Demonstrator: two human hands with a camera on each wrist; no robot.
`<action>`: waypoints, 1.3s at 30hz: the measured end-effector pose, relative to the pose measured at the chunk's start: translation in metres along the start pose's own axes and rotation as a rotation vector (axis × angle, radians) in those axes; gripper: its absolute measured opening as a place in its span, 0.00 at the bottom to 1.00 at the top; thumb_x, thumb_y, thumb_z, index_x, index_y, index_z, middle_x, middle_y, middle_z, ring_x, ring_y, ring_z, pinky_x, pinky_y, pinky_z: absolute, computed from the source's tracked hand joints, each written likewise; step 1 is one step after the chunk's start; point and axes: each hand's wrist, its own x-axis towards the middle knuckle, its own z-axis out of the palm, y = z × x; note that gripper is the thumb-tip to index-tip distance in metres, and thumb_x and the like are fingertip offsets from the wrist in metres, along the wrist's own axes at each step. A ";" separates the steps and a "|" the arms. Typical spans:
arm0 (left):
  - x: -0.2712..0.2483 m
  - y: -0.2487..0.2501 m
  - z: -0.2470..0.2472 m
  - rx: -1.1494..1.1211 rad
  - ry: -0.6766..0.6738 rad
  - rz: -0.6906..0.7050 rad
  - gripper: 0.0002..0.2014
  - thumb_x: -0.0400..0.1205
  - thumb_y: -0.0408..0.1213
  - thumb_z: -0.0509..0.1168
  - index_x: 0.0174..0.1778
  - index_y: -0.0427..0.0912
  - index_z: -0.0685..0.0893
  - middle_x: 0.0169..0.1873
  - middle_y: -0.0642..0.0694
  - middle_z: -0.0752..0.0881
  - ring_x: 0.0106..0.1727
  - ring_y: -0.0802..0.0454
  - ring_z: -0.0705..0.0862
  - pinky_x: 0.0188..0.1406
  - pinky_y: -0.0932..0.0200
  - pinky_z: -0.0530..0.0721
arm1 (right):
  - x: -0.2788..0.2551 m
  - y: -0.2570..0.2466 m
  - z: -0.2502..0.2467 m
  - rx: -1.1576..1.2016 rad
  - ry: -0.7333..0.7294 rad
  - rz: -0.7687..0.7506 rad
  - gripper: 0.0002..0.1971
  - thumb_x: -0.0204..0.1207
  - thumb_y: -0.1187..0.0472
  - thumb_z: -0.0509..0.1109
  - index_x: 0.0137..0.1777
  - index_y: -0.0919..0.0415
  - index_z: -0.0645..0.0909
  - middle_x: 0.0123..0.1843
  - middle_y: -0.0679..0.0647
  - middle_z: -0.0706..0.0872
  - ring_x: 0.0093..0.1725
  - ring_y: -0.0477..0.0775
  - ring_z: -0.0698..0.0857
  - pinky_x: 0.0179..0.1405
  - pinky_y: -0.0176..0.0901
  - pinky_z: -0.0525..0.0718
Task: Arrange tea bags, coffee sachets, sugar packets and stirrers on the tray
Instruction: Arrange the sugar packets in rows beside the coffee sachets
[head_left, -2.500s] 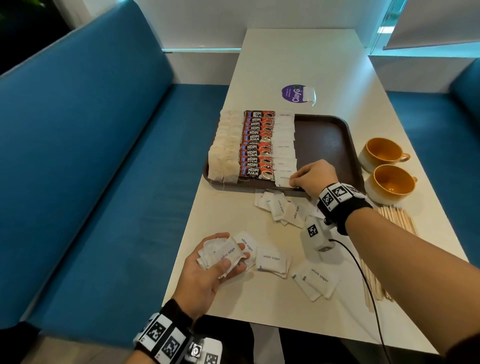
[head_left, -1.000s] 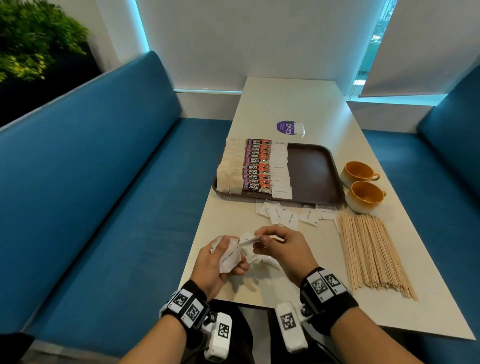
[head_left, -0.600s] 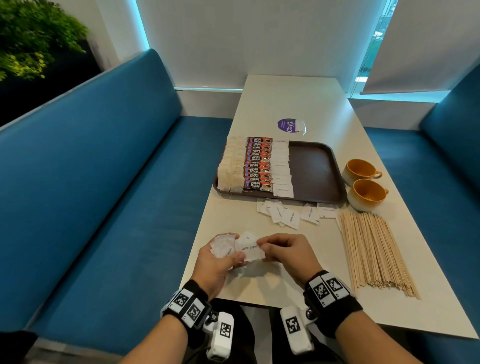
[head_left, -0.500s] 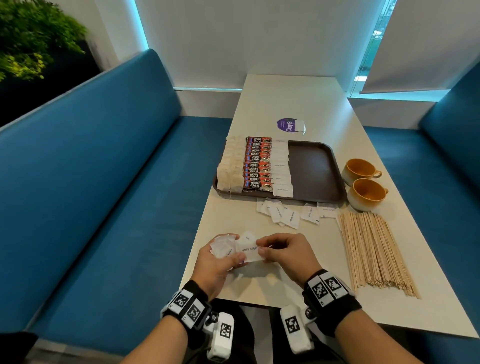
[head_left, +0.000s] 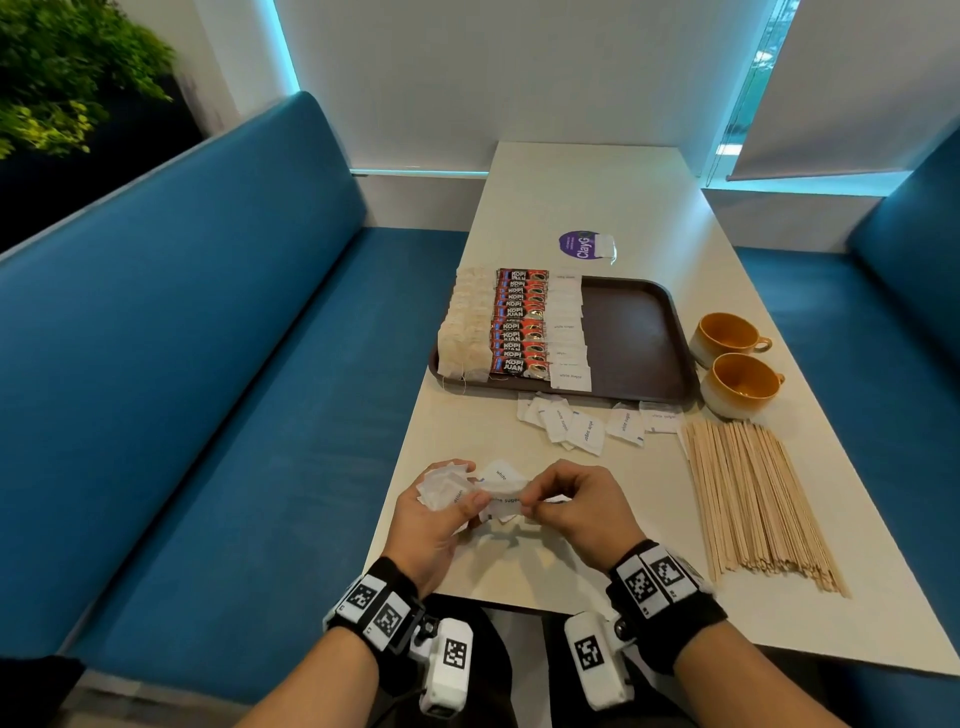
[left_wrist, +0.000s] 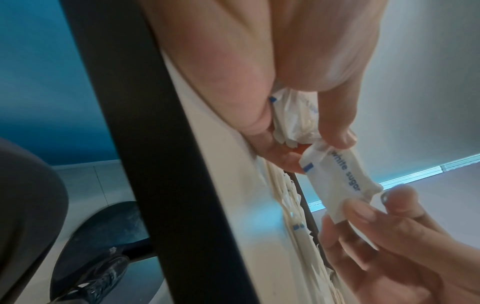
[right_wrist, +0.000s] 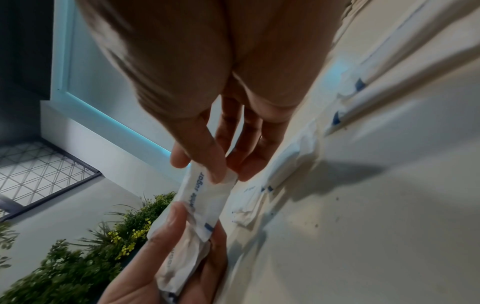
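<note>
Table (head_left: 587, 187): long, pale, between blue benches.
Tray (head_left: 631, 332): brown; rows of tea bags (head_left: 465, 332), coffee sachets (head_left: 519, 325), sugar packets (head_left: 566, 332) on left half.
Stirrers (head_left: 748, 499): heaped right of hands, on table.
Cups (head_left: 727, 338): two, beside tray.
Loose packets (head_left: 582, 428): scattered in front of tray.
Left hand (head_left: 436, 514): curled round a bunch of packets, thumb on top.
Right hand (head_left: 576, 506): pinching one white sugar packet (left_wrist: 337, 179) by its end.

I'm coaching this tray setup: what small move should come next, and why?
Probably the right hand draws the pinched sugar packet free of the bunch in the left hand and carries it to the tray; the sugar column has bare tray beside it.
</note>
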 end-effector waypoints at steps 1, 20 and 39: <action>0.000 0.000 0.000 -0.004 -0.007 0.002 0.21 0.70 0.23 0.81 0.57 0.43 0.88 0.48 0.36 0.90 0.52 0.37 0.90 0.50 0.42 0.88 | 0.000 0.000 0.000 0.011 0.002 -0.002 0.18 0.66 0.78 0.81 0.32 0.50 0.91 0.39 0.52 0.92 0.42 0.48 0.90 0.47 0.40 0.86; -0.002 0.004 0.007 -0.028 0.063 -0.013 0.18 0.73 0.28 0.75 0.59 0.40 0.83 0.46 0.39 0.87 0.50 0.41 0.90 0.38 0.46 0.90 | 0.001 -0.002 0.004 0.027 -0.092 0.150 0.09 0.70 0.69 0.84 0.45 0.55 0.95 0.37 0.61 0.93 0.37 0.56 0.92 0.47 0.47 0.93; 0.001 -0.001 0.001 -0.087 -0.032 -0.063 0.23 0.77 0.21 0.66 0.68 0.35 0.79 0.52 0.27 0.83 0.56 0.23 0.87 0.50 0.34 0.90 | 0.156 0.000 -0.100 -0.125 0.289 0.124 0.07 0.72 0.63 0.84 0.43 0.48 0.92 0.47 0.49 0.93 0.50 0.51 0.91 0.53 0.40 0.87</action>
